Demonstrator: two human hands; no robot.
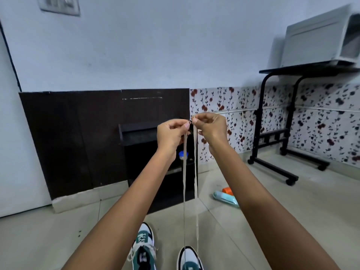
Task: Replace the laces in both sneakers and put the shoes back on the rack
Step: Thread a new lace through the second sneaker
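Two white, green and black sneakers stand on the floor at the bottom of the view. The left sneaker (pixel 143 248) has a cream lace in its eyelets. The right sneaker (pixel 189 259) is partly cut off by the frame edge. A long beige lace (pixel 184 184) rises in two strands from the right sneaker. My left hand (pixel 171 134) and my right hand (pixel 211 126) are raised at arm's length, each pinching one end of that lace, tips held close together. A small dark shoe rack (pixel 136 133) stands against the wall behind my hands.
A dark brown panel (pixel 78 137) covers the wall behind the rack. A light blue tube (pixel 226 198) and an orange item (pixel 227 190) lie on the tiled floor to the right. A black wheeled stand (pixel 272 121) with a white appliance (pixel 319 38) is further right.
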